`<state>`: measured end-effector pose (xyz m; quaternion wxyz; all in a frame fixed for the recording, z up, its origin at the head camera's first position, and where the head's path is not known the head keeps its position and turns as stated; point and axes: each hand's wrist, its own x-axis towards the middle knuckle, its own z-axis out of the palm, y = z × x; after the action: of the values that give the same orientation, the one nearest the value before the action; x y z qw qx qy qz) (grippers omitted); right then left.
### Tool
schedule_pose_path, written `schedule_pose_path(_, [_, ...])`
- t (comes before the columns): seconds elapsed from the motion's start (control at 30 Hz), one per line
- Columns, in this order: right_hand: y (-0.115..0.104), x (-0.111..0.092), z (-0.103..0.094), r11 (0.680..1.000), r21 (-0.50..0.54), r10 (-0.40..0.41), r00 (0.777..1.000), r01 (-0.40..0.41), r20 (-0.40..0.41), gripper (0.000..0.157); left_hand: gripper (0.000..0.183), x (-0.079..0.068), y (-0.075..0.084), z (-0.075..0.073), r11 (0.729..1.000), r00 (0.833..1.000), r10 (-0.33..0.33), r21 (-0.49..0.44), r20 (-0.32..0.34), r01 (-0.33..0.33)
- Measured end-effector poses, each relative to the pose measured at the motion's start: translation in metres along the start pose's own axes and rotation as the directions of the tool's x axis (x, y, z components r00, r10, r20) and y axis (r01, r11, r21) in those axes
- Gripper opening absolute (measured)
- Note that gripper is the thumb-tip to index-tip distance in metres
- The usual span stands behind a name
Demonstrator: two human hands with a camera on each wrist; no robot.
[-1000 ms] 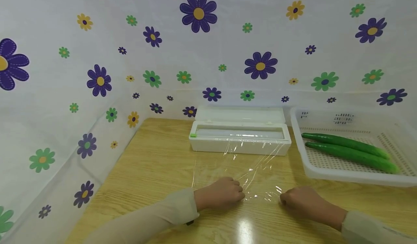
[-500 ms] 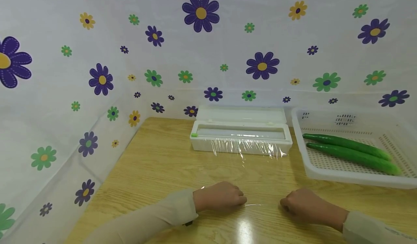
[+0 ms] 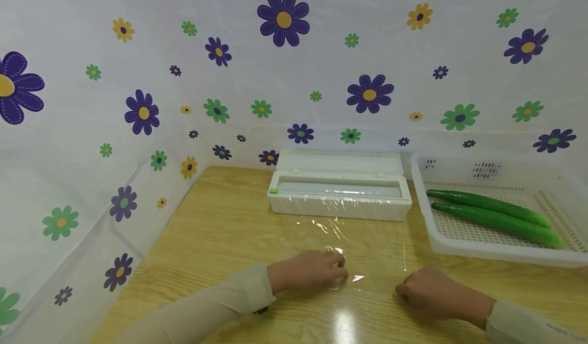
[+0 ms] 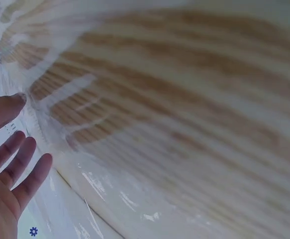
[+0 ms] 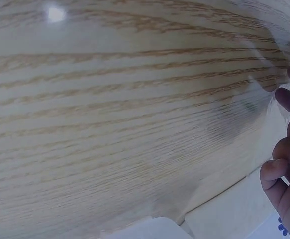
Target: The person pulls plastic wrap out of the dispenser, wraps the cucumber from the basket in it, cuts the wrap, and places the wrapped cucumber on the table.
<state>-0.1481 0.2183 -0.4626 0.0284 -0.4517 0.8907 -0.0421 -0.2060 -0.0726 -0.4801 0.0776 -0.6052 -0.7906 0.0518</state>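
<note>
A clear sheet of plastic wrap (image 3: 358,278) runs from a white wrap dispenser (image 3: 340,210) toward me, showing mostly as glints. My left hand (image 3: 309,271) pinches its near edge between thumb and forefinger; in the left wrist view the film (image 4: 97,184) gathers at the thumb tip, and the other fingers (image 4: 31,181) are spread away from it. To the right, my right hand (image 3: 432,293) holds the opposite corner with curled fingers, and film shows by its fingertips (image 5: 286,99) in the right wrist view. The roll (image 3: 340,189) lies inside the dispenser, whose lid (image 3: 340,163) is up.
Right of the dispenser stands a white plastic basket (image 3: 505,256) with two cucumbers (image 3: 496,224) in it. A flower-print sheet (image 3: 248,78) rises behind and left of the wooden table (image 3: 220,231). A small green slider (image 3: 273,191) sits on the dispenser's left end.
My left fingers have spread apart from their earlier closed fist. The glints on the wrap have shifted from the dispenser's front toward my left hand. The right hand has barely moved.
</note>
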Motion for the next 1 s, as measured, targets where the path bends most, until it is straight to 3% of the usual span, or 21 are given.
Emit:
schedule_pose_path(0.13, [0.0,-0.004,-0.008,1.0,0.004,-0.011,1.0,0.011,-0.02,0.027,0.019,0.0,-0.001,0.0,0.999,1.0,0.01,-0.049,-0.003,-0.01])
schedule_pose_path(0.27, [0.009,-0.003,-0.04,0.998,0.054,0.045,0.996,-0.041,-0.071,0.02,0.023,0.001,-0.001,0.0,0.997,1.0,0.011,-0.081,0.012,-0.01])
schedule_pose_path(0.4, [0.035,-0.005,-0.095,0.983,0.047,0.181,0.972,-0.176,-0.147,0.016,0.025,0.004,-0.004,0.001,0.996,0.999,-0.008,-0.088,0.05,0.012])
schedule_pose_path(0.47, [0.054,-0.007,-0.12,0.966,0.05,0.259,0.957,-0.255,-0.129,0.011,0.025,0.006,-0.005,0.002,0.997,0.998,-0.015,-0.081,0.062,0.02])
schedule_pose_path(0.57, [0.088,-0.01,-0.143,0.931,0.031,0.364,0.93,-0.363,-0.053,0.007,0.025,0.007,-0.005,0.002,0.998,0.999,-0.013,-0.068,0.051,0.016])
schedule_pose_path(0.67, [0.124,-0.015,-0.148,0.911,0.022,0.411,0.912,-0.411,0.018,0.006,0.024,0.007,-0.004,0.003,0.998,1.0,-0.004,-0.059,0.02,0.005])
schedule_pose_path(0.73, [0.147,-0.02,-0.143,0.912,0.018,0.408,0.912,-0.409,0.037,0.009,0.022,0.006,-0.003,0.002,0.999,1.0,0.0,-0.054,-0.002,-0.001])
schedule_pose_path(0.87, [0.186,-0.033,-0.124,0.913,0.041,0.401,0.913,-0.405,0.081,0.012,0.016,0.005,0.001,-0.003,1.0,1.0,-0.001,-0.011,-0.023,0.0])
schedule_pose_path(1.0, [0.208,-0.045,-0.104,0.889,0.06,0.438,0.88,-0.454,0.182,0.019,0.012,0.007,0.006,-0.011,1.0,1.0,-0.008,0.018,0.0,0.008])
